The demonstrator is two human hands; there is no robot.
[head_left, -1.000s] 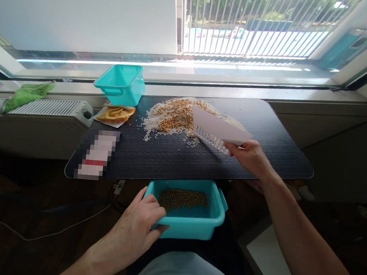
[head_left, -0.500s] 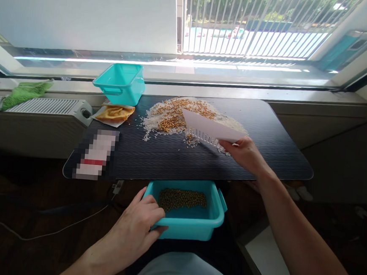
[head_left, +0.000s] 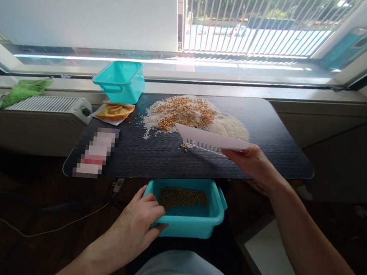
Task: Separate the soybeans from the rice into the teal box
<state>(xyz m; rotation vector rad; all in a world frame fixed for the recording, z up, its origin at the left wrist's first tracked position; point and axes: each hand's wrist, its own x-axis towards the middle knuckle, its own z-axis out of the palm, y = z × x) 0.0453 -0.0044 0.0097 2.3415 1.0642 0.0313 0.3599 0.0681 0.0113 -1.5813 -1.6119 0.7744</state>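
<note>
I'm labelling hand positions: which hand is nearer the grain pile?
Right. The right hand, holding a slotted sheet, is by the right end of the grain pile; the left hand is farther off, gripping the teal bin in front of the table.

A plain, pale blue-grey top, with bare forearms and bare hands.

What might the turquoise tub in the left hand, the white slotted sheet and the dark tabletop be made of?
Turquoise rectangular tub: probably plastic, smooth, slightly glossy, from its even colour and moulded shape.
White sheet with a slotted edge: matte, perhaps stiff paper or thin plastic; it barely bends in the right hand.
Dark, fine-lined tabletop: likely wood-effect laminate, from regular streaks and soft sheen.
</note>
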